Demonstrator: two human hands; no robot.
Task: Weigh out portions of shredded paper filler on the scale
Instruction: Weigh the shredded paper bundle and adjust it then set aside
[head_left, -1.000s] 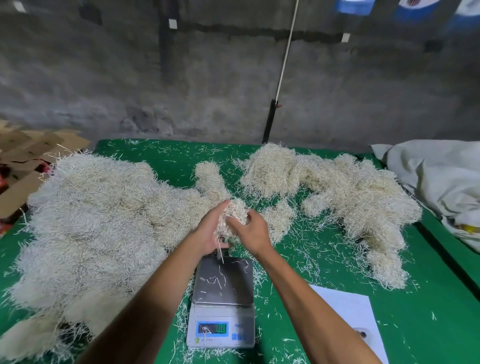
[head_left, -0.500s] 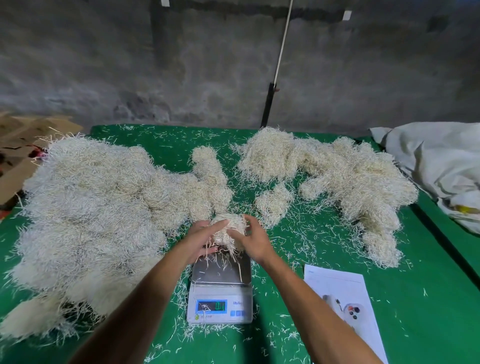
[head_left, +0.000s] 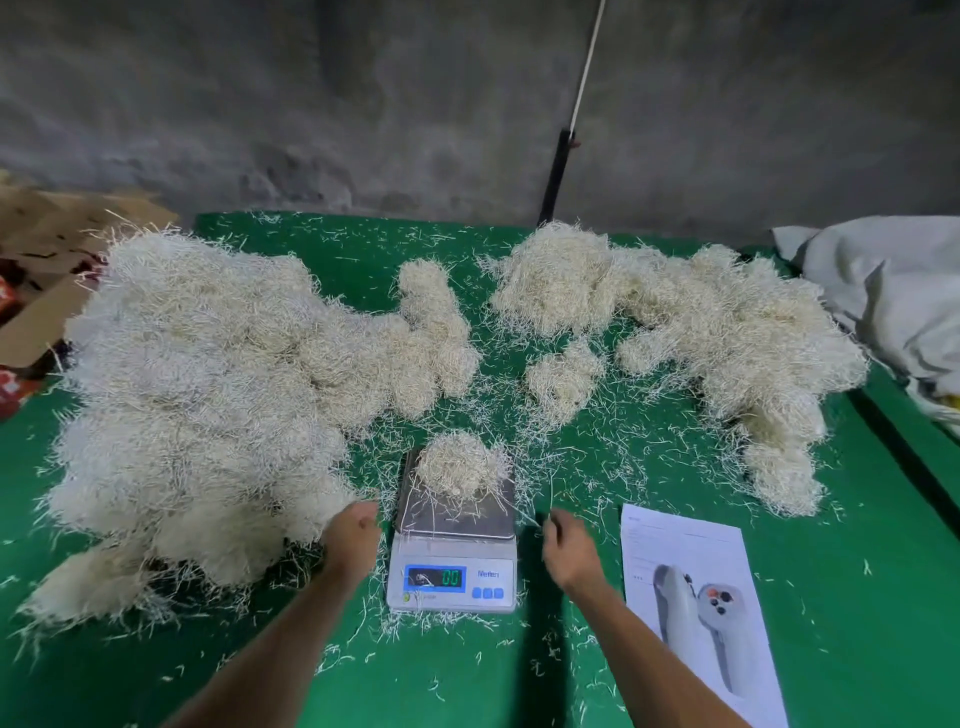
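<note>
Green cloth covers the worktop (head_left: 857, 597) in front of me, littered everywhere with loose pale paper strands. Nearest to me, my two bare forearms reach forward on either side of a small digital scale (head_left: 451, 577) that sits close to the near edge, about midway along it. My left hand (head_left: 353, 540) hovers just beside the scale's left side, fingers curled loosely inward and holding nothing that I can make out. My right hand (head_left: 563, 545) hovers just beside the scale's right side, fingers also loosely bent; a thin strand or two may be at the fingertips, but I cannot tell. The scale's blue display faces me with green digits, and three small blue buttons sit to the right of it. On the far part of its steel platform rests a small rounded portion of shredded paper filler (head_left: 460, 465), with stray strands trailing over the bare metal nearer me. To the right of the scale, near the near edge, a printed sheet (head_left: 691, 561) lies flat, showing a picture of a grey handheld device. Farther out, a large heap of filler (head_left: 208, 389) fills the left side of the worktop, reaching toward the middle. A second, lumpier heap (head_left: 701, 322) spreads along the far right side. A crumpled white sack (head_left: 893, 291) lies at the right edge, and flattened cardboard (head_left: 47, 244) sits beyond the left edge. Behind everything stands a rough grey concrete wall (head_left: 311, 104).
</note>
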